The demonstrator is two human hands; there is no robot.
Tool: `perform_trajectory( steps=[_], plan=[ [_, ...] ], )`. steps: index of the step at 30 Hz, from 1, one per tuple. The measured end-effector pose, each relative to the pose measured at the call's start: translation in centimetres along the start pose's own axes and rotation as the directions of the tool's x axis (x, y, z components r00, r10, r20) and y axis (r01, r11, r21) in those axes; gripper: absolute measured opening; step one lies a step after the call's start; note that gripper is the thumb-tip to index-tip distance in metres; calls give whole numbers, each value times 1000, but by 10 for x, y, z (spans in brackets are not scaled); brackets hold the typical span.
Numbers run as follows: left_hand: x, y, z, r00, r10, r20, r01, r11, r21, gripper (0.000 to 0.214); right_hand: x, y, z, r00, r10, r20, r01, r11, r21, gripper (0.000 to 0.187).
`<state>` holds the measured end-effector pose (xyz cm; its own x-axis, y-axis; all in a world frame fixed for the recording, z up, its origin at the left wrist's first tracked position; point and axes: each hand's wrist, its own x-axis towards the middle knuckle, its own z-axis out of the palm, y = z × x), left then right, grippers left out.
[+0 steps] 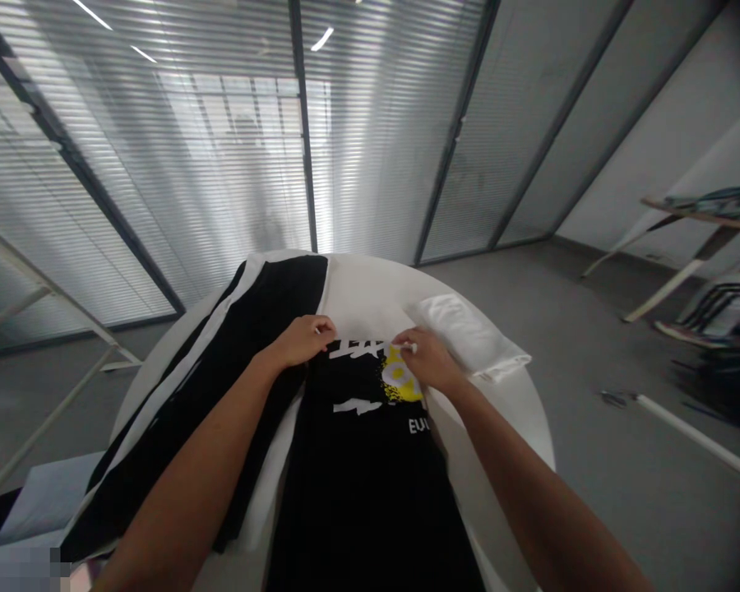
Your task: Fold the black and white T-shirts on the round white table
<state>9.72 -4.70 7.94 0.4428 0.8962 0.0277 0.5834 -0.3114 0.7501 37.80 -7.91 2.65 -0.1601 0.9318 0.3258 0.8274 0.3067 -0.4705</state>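
Note:
A black printed T-shirt [370,493] lies folded into a long strip on the white round table [363,284]. Yellow, white and grey print and some white letters show near its far end. My left hand [302,339] is closed, its fingers pinching the far left corner of the shirt. At the far right corner, my right hand [428,358] also has its fingertips closed on the fabric edge. Left of the shirt lie black trousers [265,312] with a white side stripe, spread lengthwise over the table. My left forearm crosses over them.
A folded white cloth [469,333] lies on the table's right side. White metal frame legs [55,288] stand at left, and pale sheets [53,497] lie at lower left. Glass partitions with blinds [370,123] rise behind. Another table [709,214] and a white pole [696,436] are at right.

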Motion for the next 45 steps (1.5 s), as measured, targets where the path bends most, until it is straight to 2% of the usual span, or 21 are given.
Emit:
perform_trajectory(
  steps=[2,4,6,9,11,13,16,19,23,26,30,35,39,42,45],
  plan=[
    [-2,12,8,981,39,-191,19,957,290,16,-2,-6,-2,997,-49,-61,45,997,-64,24],
    [-6,21,22,952,95,-290,46,895,444,21,-6,-15,-2,994,-65,-87,57,994,-96,26],
    [-8,24,40,953,137,-269,9,878,479,30,-11,-25,1,997,-72,-37,67,991,-116,35],
    [-10,15,65,976,148,-159,-51,868,494,45,-20,-34,12,988,-60,143,85,980,-178,51],
    [-10,6,76,988,116,-100,-52,868,493,51,-24,-35,20,970,-30,242,87,970,-228,57],
    [-9,-1,80,993,93,-66,-49,872,487,56,-25,-32,25,959,-9,283,88,959,-268,58],
    [-7,-6,77,993,101,-65,-56,870,490,59,-24,-27,28,960,6,278,83,948,-308,56],
    [-5,-7,69,990,118,-78,-65,870,489,55,-22,-22,26,973,51,225,30,940,-340,55],
    [-2,-9,56,992,80,-98,-14,838,545,50,-20,-14,21,988,122,92,-80,927,-366,55],
    [1,-12,42,994,38,-98,28,803,596,47,-16,-8,14,983,184,-8,-175,917,-358,50],
    [4,-20,26,999,0,-34,19,841,541,38,-9,-5,4,956,293,20,-274,913,-304,43],
    [8,-30,15,999,49,2,-46,933,358,27,-4,-7,-1,950,301,88,-273,931,-241,31],
    [8,-32,12,997,60,54,-70,975,211,17,-1,-6,-1,962,262,70,-246,953,-178,27],
    [8,-31,8,999,29,-31,-24,987,160,14,0,-4,-1,980,198,35,-196,979,-65,22],
    [9,-27,5,990,19,-141,2,989,145,14,1,0,0,981,189,-38,-186,980,75,22]
  ],
)
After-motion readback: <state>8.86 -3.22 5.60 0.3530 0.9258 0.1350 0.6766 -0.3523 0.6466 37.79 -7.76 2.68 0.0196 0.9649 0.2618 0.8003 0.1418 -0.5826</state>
